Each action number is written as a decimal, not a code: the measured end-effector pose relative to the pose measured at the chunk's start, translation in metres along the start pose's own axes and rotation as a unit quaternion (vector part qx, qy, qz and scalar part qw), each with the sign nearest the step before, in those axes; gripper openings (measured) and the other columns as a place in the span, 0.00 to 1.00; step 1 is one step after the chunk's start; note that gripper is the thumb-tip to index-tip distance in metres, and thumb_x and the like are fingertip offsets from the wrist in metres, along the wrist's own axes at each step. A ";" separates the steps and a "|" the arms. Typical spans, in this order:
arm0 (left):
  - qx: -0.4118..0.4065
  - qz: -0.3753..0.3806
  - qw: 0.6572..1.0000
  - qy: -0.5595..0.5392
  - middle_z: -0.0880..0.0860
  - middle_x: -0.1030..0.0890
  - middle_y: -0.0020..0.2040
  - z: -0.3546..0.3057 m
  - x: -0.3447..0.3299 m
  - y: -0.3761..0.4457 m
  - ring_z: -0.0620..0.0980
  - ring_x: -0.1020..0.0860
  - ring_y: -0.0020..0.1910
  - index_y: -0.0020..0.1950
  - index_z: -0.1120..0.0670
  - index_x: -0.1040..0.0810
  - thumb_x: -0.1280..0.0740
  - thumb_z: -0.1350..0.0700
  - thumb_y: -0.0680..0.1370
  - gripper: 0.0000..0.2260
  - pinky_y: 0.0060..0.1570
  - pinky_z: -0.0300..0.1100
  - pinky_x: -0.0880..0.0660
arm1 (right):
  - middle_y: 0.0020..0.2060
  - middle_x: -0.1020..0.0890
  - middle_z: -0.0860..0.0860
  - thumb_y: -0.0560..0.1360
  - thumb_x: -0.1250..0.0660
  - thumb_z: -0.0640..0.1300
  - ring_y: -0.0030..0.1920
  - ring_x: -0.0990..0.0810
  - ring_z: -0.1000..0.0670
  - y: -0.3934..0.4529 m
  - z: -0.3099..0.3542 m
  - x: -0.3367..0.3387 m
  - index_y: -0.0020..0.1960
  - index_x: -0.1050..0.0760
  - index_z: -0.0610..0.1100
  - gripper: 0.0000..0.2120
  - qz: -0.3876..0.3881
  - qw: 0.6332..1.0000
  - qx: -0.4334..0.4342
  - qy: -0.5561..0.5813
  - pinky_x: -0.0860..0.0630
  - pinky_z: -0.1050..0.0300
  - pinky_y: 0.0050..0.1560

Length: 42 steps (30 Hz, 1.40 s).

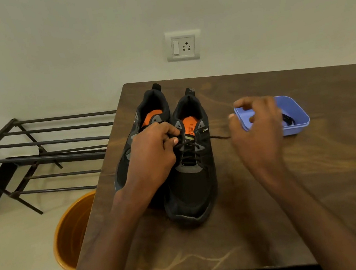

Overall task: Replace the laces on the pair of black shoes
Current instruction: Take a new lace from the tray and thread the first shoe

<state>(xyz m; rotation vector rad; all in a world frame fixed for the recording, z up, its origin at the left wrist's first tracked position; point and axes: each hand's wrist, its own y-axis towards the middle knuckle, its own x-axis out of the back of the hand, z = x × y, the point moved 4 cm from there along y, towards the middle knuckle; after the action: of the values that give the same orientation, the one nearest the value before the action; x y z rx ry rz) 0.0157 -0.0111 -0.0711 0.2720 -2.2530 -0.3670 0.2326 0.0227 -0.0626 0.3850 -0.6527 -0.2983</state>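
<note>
So the two black shoes sit side by side near the table's [273, 190] back left corner, heels toward the wall. The right shoe [193, 179] has a black lace [219, 137] threaded through it, with one end stretched out sideways toward the right hand [257, 130]. That hand has its fingers curled, and the lace runs right up to it, but the view is too blurry there for me to tell if it's actually pinching the end. The left hand [152, 155] is bunched up at the top eyelets, fingertips pinching the lace where it crosses the tongue.

My guess is things could go wrong in a few ways. If the right hand tugs hard while the left only holds the lace and not the shoe, the shoe could skid sideways, or bump the left shoe [139, 129], which already sits close to the table's left edge. The blue tray [296, 114] holding another dark lace is just behind the right hand, so a wide pull could knock it. A frayed tip could also snag in an eyelet.
</note>
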 end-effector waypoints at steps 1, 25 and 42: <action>-0.002 0.001 1.000 0.000 0.43 0.21 0.44 0.000 0.000 0.000 0.38 0.22 0.43 0.57 0.53 0.17 0.30 0.63 0.80 0.08 0.48 0.31 0.26 | 0.56 0.22 0.52 0.79 0.31 0.50 0.59 0.25 0.50 -0.003 0.007 -0.011 0.57 0.21 0.51 0.08 0.062 0.997 0.022 -0.042 0.31 0.61 0.55; 0.006 0.013 1.000 -0.008 0.42 0.22 0.39 0.006 0.000 0.002 0.37 0.23 0.41 0.58 0.51 0.17 0.30 0.61 0.80 0.09 0.44 0.27 0.29 | 0.48 0.18 0.56 0.78 0.27 0.50 0.50 0.21 0.55 -0.016 0.008 -0.029 0.42 0.22 0.56 0.07 0.143 0.989 -0.016 -0.034 0.21 0.45 0.55; 0.007 0.014 1.000 -0.011 0.40 0.23 0.39 0.006 0.001 0.001 0.34 0.23 0.42 0.58 0.51 0.17 0.30 0.62 0.80 0.09 0.44 0.23 0.30 | 0.47 0.19 0.58 0.79 0.29 0.48 0.49 0.20 0.56 -0.011 0.001 -0.023 0.44 0.20 0.55 0.06 0.089 0.995 -0.022 -0.033 0.22 0.47 0.55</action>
<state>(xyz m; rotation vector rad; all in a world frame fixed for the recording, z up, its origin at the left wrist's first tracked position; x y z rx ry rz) 0.0100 -0.0091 -0.0735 0.2447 -2.2797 -0.3415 0.2125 0.0213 -0.0792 0.2735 -0.7398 -0.1565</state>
